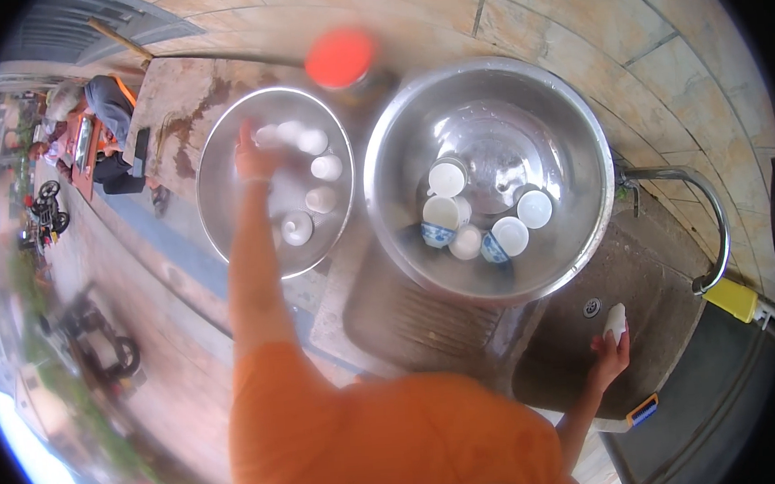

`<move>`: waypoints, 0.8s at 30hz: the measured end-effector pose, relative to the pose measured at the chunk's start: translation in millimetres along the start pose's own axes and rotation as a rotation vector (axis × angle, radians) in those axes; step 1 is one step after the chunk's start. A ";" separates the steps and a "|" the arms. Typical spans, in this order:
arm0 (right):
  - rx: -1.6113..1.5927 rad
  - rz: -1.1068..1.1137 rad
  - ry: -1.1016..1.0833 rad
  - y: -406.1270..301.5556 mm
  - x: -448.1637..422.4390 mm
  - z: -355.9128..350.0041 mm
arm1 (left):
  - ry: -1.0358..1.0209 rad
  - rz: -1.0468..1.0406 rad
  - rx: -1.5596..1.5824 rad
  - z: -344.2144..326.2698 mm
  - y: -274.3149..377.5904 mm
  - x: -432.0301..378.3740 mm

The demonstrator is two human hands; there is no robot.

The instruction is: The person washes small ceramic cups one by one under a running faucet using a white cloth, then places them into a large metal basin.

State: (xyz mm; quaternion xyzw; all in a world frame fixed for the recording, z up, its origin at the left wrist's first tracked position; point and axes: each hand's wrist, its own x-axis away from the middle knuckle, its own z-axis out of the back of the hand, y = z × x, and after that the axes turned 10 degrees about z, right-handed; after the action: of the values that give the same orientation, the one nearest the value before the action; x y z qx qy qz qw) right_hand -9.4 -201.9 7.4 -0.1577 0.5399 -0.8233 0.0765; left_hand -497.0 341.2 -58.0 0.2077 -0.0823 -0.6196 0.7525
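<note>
Over the left part of a round metal strainer basin [353, 197] is my left hand [255, 153], blurred; whether it holds anything cannot be made out. Several small white cups [326, 168] stand in a curve along the strainer's right side, beside that hand. A large stainless steel basin [608, 208] to the right holds several cups, among them a white cup [534, 208] and a blue-and-white cup [437, 233]. My right hand [612, 355] grips a small white object [615, 321], perhaps a cup, above the stone sink [657, 299].
A curved metal faucet [715, 208] rises at the sink's right. A yellow container [730, 299] and a brush [643, 411] sit by its edge. Behind the basins stands a red-lidded jar [341, 57]. At the far left, people [109, 106] are at a table; motorcycles [49, 213] are parked beyond.
</note>
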 end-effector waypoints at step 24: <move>-0.271 -0.029 -0.019 30.7 -13.6 38.4 | -0.249 -0.550 0.131 17.6 216.3 237.4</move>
State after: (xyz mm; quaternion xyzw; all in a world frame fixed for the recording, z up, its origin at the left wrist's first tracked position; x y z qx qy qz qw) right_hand 15.1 -243.5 -8.9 -0.1823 0.6432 -0.7421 0.0480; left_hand -257.5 139.6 15.8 0.1927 -0.1544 -0.8142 0.5255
